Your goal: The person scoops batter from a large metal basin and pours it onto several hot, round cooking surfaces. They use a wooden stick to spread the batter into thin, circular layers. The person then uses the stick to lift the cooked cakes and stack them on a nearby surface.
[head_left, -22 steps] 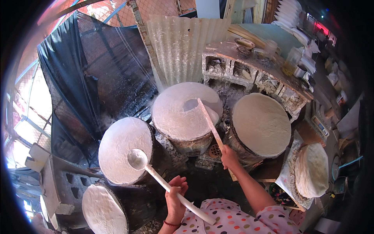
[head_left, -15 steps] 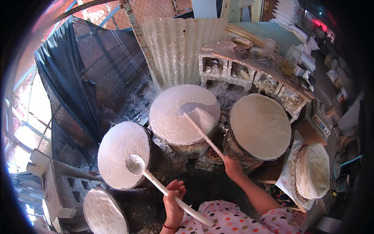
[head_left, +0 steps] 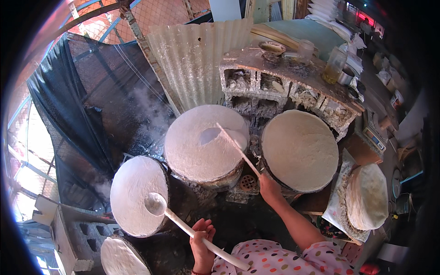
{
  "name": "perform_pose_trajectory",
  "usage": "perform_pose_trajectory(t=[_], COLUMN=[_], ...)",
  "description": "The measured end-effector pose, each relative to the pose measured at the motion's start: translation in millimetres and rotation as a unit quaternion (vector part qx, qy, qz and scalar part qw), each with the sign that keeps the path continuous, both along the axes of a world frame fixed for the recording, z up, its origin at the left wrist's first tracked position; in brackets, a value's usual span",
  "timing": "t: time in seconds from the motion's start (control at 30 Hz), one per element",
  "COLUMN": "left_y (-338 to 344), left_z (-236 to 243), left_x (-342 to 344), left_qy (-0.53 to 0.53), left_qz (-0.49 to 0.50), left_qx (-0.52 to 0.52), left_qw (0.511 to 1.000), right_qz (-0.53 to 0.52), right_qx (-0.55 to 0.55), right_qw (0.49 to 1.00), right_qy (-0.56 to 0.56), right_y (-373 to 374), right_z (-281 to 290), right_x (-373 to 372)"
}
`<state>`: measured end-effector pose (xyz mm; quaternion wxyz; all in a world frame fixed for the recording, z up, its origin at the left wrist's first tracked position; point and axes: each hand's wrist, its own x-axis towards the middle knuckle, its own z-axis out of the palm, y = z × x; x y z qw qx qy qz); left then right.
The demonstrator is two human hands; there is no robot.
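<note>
My right hand is closed round a wooden stick. Its far end reaches over the middle round griddle, which is coated with pale batter. Beside the stick a darker patch shows, next to a paler, smooth area of batter; whether the stick's end carries a blade, I cannot tell. My left hand holds the handle of a long ladle, thumb over it and fingers partly curled. The ladle's bowl hangs above the left griddle, also covered in white batter.
To the right stands another coated griddle; a further one is at lower left. A stack of thin round sheets lies at far right. Behind are a concrete-block counter with a jar, and corrugated metal.
The stick's end has shifted toward the far side of the middle griddle, and the darker patch there has shrunk. My left hand keeps the ladle over the left griddle. The view has shifted slightly.
</note>
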<state>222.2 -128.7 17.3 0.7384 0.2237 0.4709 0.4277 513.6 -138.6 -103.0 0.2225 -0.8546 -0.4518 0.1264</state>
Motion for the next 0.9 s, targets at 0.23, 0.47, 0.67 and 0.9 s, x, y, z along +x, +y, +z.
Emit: perform_pose_trajectory(t=[0.23,0.47,0.67,0.9], left_y=[5.5,12.8,26.0,28.1], left_z=[1.5,-6.2,-2.9,-2.2], left_x=[5.9,-8.0,12.4,11.7], left_qy=[0.022,0.017,-0.019,-0.045], left_qz=[0.012,0.050,0.043,0.007], left_qx=[-0.013,-0.013,-0.037,-0.012], left_qw=[1.000,0.999,0.998,0.999], right_qz=[-0.077,-0.114,-0.045,-0.129], right_qx=[0.048,0.223,0.099,0.250], right_qw=[0.995,0.963,0.981,0.932], right_qy=[-0.045,0.094,0.162,0.227], right_y=[130.9,102.7,83.7,60.7], right_z=[11.0,49.7,60.4,13.4], right_x=[62.3,36.2,-43.8,-31.5])
